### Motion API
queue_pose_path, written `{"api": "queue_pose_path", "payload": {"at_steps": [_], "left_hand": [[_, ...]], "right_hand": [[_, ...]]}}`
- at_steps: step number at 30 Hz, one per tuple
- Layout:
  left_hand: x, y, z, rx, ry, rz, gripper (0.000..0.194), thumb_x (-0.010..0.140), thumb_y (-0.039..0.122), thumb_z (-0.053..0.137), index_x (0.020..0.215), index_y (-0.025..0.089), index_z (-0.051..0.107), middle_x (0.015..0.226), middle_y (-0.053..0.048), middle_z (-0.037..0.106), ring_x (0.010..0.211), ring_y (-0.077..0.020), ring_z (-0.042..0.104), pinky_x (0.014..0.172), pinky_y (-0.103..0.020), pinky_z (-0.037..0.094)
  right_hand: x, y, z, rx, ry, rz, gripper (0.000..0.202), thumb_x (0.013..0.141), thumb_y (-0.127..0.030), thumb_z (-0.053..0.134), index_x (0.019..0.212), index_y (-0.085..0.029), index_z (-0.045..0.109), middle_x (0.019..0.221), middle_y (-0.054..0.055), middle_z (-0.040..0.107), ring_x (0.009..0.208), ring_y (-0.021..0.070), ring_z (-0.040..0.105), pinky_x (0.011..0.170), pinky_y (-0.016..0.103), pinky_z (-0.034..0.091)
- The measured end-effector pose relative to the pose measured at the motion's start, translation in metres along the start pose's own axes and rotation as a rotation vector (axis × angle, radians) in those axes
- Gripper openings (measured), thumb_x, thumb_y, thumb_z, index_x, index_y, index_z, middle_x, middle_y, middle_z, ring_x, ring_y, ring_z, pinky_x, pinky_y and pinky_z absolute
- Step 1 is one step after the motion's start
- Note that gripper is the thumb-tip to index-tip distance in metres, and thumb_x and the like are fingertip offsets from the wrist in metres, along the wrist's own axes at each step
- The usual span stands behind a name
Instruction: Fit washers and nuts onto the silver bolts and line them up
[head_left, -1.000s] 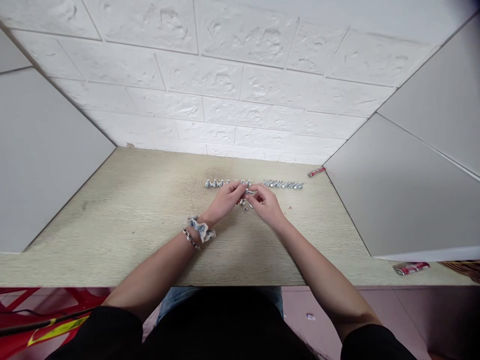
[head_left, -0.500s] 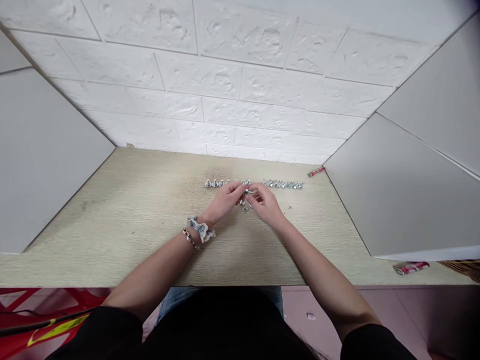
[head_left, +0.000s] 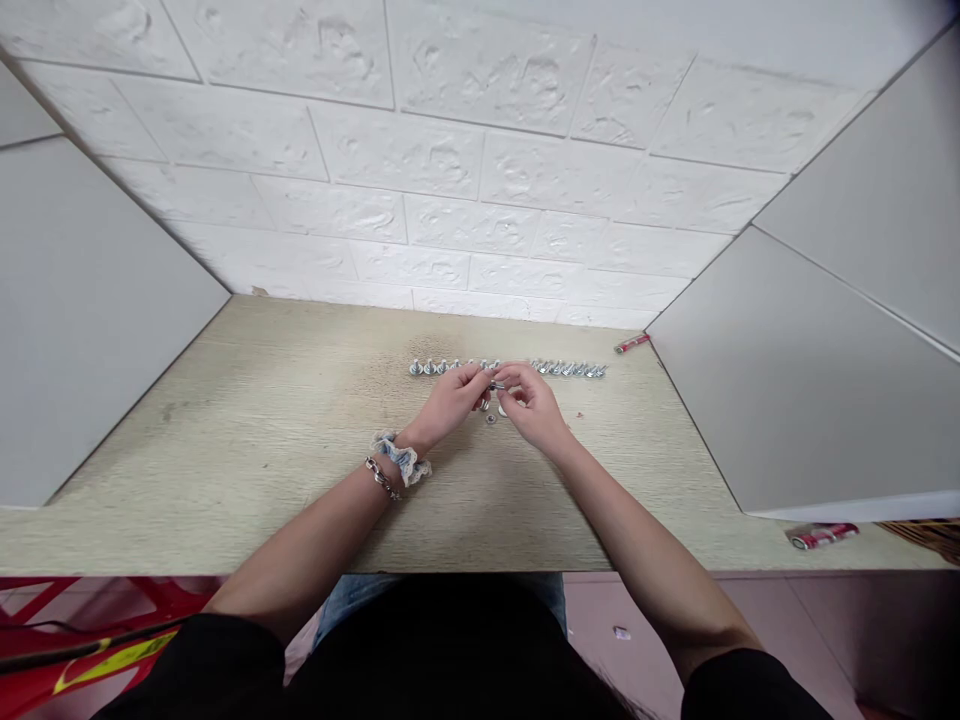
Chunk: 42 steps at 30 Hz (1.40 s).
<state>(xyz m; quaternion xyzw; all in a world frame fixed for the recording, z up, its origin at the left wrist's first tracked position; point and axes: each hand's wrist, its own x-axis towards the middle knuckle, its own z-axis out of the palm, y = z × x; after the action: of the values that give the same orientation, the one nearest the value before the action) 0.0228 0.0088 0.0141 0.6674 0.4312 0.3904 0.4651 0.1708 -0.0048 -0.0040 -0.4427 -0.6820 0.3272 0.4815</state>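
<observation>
Right hand (head_left: 534,406) shifted slightly; bolt (head_left: 497,386), long axis sideways.

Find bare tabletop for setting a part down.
Widest: pale wood-grain tabletop between the flat grey left panel and the left hand. Smaller: right of the right hand, up to the flat grey right panel, except a tiny reddish scrap. Crowded: around both hands and along the line of silver metal fasteners.

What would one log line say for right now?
left hand: pinching small metal piece; right hand: pinching same piece; beyond hands: row of metal fasteners; between hands: small metal ring
</observation>
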Motion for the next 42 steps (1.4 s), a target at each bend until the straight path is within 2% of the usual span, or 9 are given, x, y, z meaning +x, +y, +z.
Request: {"api": "queue_pose_path", "payload": {"at_steps": [4, 9, 12, 16, 20, 25, 32, 38, 42], "left_hand": [[0.0001, 0.0000, -0.0007, -0.003, 0.011, -0.002, 0.036, 0.084, 0.038, 0.041, 0.055, 0.016, 0.045, 0.051, 0.004, 0.044, 0.049, -0.0087, 0.040, 0.050, -0.022, 0.031], [-0.0015, 0.0040, 0.0001, 0.008, 0.003, 0.014, 0.036, 0.084, 0.036, 0.042, 0.053, 0.016, 0.043, 0.050, 0.004, 0.043, 0.049, -0.0085, 0.040, 0.052, -0.022, 0.031], [-0.0014, 0.0044, 0.0004, 0.019, 0.003, 0.001, 0.035, 0.084, 0.035, 0.042, 0.054, 0.016, 0.044, 0.050, 0.004, 0.044, 0.050, -0.0086, 0.041, 0.051, -0.022, 0.031], [-0.0004, 0.0013, 0.0001, 0.001, 0.015, -0.010, 0.036, 0.084, 0.038, 0.041, 0.055, 0.016, 0.045, 0.052, 0.004, 0.046, 0.050, -0.0088, 0.041, 0.051, -0.022, 0.031], [-0.0002, -0.0007, 0.0001, 0.011, 0.009, 0.005, 0.036, 0.083, 0.038, 0.042, 0.055, 0.016, 0.044, 0.050, 0.004, 0.044, 0.049, -0.0087, 0.041, 0.051, -0.022, 0.031], [-0.0008, 0.0015, 0.0005, 0.034, -0.005, 0.015, 0.035, 0.083, 0.035, 0.041, 0.054, 0.016, 0.044, 0.049, 0.004, 0.043, 0.049, -0.0088, 0.040, 0.052, -0.022, 0.031], [-0.0011, 0.0028, 0.0007, 0.027, 0.005, -0.001, 0.037, 0.083, 0.037, 0.041, 0.053, 0.016, 0.043, 0.050, 0.004, 0.044, 0.050, -0.0092, 0.041, 0.052, -0.023, 0.031], [-0.0018, 0.0051, 0.0004, 0.020, 0.009, 0.015, 0.036, 0.083, 0.035, 0.042, 0.053, 0.016, 0.043, 0.050, 0.004, 0.043, 0.050, -0.0090, 0.040, 0.052, -0.023, 0.031], [-0.0014, 0.0037, 0.0010, 0.018, 0.017, 0.021, 0.036, 0.083, 0.035, 0.041, 0.053, 0.016, 0.042, 0.050, 0.004, 0.043, 0.051, -0.0089, 0.040, 0.052, -0.022, 0.031]], "right_hand": [[0.0001, 0.0004, -0.0009, 0.027, 0.025, 0.039, 0.025, 0.073, -0.021, 0.054, 0.098, -0.024, 0.053, 0.110, 0.004, 0.052, 0.080, 0.0127, 0.053, 0.055, 0.023, 0.045], [0.0012, -0.0014, -0.0024, -0.101, -0.012, -0.007, 0.016, 0.079, -0.033, 0.053, 0.086, -0.022, 0.061, 0.096, 0.006, 0.058, 0.084, 0.0163, 0.054, 0.058, 0.026, 0.046], [-0.0002, -0.0006, -0.0002, -0.073, 0.014, -0.047, 0.010, 0.076, -0.026, 0.054, 0.084, -0.022, 0.058, 0.096, 0.005, 0.059, 0.086, 0.0161, 0.054, 0.061, 0.027, 0.046], [-0.0014, 0.0010, 0.0008, -0.008, 0.076, -0.055, 0.024, 0.071, -0.017, 0.053, 0.094, -0.023, 0.052, 0.107, 0.005, 0.056, 0.094, 0.0161, 0.053, 0.066, 0.026, 0.047], [0.0007, -0.0001, -0.0032, -0.088, 0.032, -0.049, 0.018, 0.078, -0.029, 0.053, 0.094, -0.022, 0.058, 0.105, 0.006, 0.057, 0.100, 0.0185, 0.053, 0.070, 0.030, 0.047], [0.0020, 0.0009, -0.0032, -0.157, -0.027, -0.059, 0.017, 0.081, -0.035, 0.050, 0.085, -0.023, 0.062, 0.098, 0.006, 0.060, 0.095, 0.0189, 0.055, 0.074, 0.033, 0.047], [-0.0017, 0.0018, 0.0007, -0.138, 0.018, -0.049, 0.026, 0.074, -0.023, 0.055, 0.100, -0.024, 0.053, 0.106, 0.005, 0.058, 0.099, 0.0185, 0.053, 0.074, 0.032, 0.046], [0.0012, -0.0001, -0.0038, -0.189, -0.011, -0.082, 0.019, 0.082, -0.032, 0.049, 0.092, -0.023, 0.061, 0.103, 0.006, 0.060, 0.100, 0.0190, 0.053, 0.075, 0.033, 0.046], [0.0007, -0.0006, -0.0014, -0.189, -0.010, -0.091, 0.014, 0.079, -0.027, 0.051, 0.090, -0.023, 0.061, 0.101, 0.005, 0.061, 0.096, 0.0184, 0.054, 0.074, 0.032, 0.046]]}}
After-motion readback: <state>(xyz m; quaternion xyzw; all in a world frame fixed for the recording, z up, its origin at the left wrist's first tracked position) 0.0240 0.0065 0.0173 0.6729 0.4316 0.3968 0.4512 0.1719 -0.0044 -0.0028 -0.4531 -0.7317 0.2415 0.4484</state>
